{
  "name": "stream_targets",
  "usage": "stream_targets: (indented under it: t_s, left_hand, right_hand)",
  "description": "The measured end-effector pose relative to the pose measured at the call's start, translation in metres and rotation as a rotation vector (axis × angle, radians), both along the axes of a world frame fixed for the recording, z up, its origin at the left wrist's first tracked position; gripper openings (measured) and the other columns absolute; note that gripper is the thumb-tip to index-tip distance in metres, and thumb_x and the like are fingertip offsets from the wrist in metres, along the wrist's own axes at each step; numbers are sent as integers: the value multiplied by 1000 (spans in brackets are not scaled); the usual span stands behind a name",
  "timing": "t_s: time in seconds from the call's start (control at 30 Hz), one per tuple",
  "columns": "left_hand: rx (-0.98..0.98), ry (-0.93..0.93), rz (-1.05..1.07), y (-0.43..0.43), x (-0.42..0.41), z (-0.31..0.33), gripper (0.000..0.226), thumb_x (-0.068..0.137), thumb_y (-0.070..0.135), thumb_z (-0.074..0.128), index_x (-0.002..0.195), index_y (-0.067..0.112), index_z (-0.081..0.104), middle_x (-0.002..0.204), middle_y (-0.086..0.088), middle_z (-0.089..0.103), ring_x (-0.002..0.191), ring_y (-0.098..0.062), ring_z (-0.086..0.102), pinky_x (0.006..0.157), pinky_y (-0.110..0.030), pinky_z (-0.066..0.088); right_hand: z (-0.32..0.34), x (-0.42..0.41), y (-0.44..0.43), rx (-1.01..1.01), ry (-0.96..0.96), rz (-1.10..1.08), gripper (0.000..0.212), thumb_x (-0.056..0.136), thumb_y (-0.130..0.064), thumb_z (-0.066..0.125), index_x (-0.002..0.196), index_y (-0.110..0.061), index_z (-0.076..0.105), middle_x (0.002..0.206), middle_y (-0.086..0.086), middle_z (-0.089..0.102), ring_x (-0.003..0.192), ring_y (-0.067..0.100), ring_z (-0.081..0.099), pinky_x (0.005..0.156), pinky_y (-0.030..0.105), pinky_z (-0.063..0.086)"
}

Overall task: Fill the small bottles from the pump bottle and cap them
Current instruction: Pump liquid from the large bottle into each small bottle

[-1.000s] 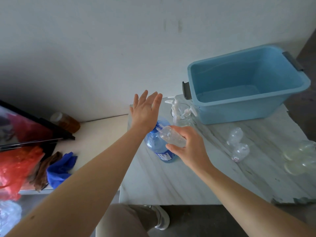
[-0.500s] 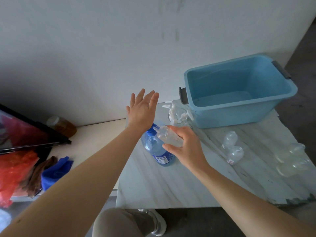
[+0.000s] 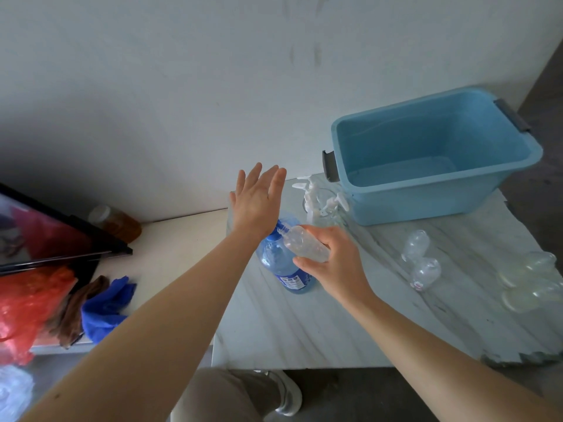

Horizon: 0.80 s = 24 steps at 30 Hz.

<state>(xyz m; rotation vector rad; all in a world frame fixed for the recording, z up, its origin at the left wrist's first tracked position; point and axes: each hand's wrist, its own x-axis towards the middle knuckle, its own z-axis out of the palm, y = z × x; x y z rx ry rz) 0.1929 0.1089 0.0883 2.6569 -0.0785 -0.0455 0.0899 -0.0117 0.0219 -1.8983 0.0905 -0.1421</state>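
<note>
Small bottle (image 3: 304, 246) tilted in my right hand (image 3: 332, 263), fingers curled round it, mouth at nozzle of blue pump bottle (image 3: 283, 269) standing on marble table (image 3: 304, 327). My left hand (image 3: 259, 199) flat, fingers straight, heel over pump head. Risk as I judge it: mouth slips off nozzle on press, liquid spills; off-centre push tips pump bottle.

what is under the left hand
The blue pump bottle: the left hand is over its pump head, spout at the small bottle. The palm hides the pump top.
</note>
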Motion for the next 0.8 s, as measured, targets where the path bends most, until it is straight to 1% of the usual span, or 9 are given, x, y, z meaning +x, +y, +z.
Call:
stream_targets:
  t_s: [0.13,0.23,0.33,0.43,0.5,0.63,0.67,0.73,0.8]
  left_hand:
    - [-11,-1,6,1,0,3,59,96,60,12,146,36,32,160,7,14,148,-18,-4,118,-49,1]
    - [-25,-42,13,-1,0,5,59,96,59,12,146,36,31,160,9,13,148,-16,-4,118,-49,0]
    - [-66,-100,27,-2,0,8,56,98,55,15,146,33,34,159,8,17,148,-17,0,118,-48,1]
    - [-42,-102,23,0,2,12,55,99,54,17,146,31,34,159,6,18,148,-18,1,118,-48,2]
    - [-22,-105,8,1,1,15,56,99,54,16,146,30,33,159,6,17,148,-19,2,118,-49,3]
    - [1,-115,-3,1,2,17,56,99,54,16,147,30,32,159,5,16,148,-19,2,118,-50,2]
    - [9,-113,-4,1,3,18,56,99,53,17,147,29,32,159,5,17,148,-20,3,118,-50,2]
    - [22,-122,-5,2,4,19,54,99,51,23,146,28,35,158,4,18,147,-20,7,118,-51,4]
    - [56,-151,-15,4,5,19,50,98,48,34,144,26,38,158,2,21,146,-21,13,117,-52,8]
  right_hand:
    - [1,2,1,9,19,-4,49,63,-35,71,112,-33,66,103,-5,65,97,6,57,82,18,42]
    - [3,2,2,8,34,-17,48,66,-28,78,112,-30,67,102,-3,64,95,7,56,79,13,39]
    - [8,-1,5,29,47,-40,48,66,-23,81,112,-27,66,101,-2,62,94,10,57,80,18,40]
    - [14,-3,6,53,52,-49,47,66,-21,83,110,-25,67,98,-5,61,91,10,57,78,19,40]
    - [15,-4,6,57,60,-42,47,65,-22,83,109,-26,67,96,-6,62,89,9,58,77,19,42]
    - [13,-7,6,47,70,-15,44,59,-32,81,101,-30,68,91,-7,68,84,8,62,75,26,49]
    - [13,-8,5,51,67,-16,45,59,-31,81,102,-29,69,91,-7,68,83,8,62,75,26,49]
    - [14,-11,3,63,60,-27,46,58,-31,83,102,-28,68,92,-9,67,82,3,60,72,22,46]
    - [16,-13,0,82,40,-37,44,57,-32,83,97,-37,65,91,-16,66,81,-2,59,70,19,45]
